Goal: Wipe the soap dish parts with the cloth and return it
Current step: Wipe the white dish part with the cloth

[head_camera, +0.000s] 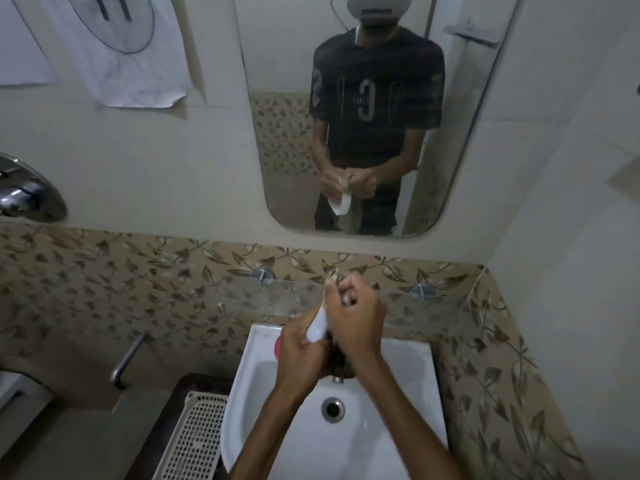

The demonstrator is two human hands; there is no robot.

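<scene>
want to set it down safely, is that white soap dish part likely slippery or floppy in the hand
The white soap dish part looks stiff: it keeps a straight edge in the left hand. Its smooth surface may be slippery. The cloth, bunched by the right hand, looks floppy.

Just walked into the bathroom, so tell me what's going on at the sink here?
A person stands at the sink, holding both hands above the basin. The left hand holds a white soap dish part, while the right hand grips a brownish cloth bunched against it, apparently wiping. A pink thing sits on the sink's back ledge, partly hidden by the hands. The mirror above shows the same pose. The part has not yet been put back.
</scene>
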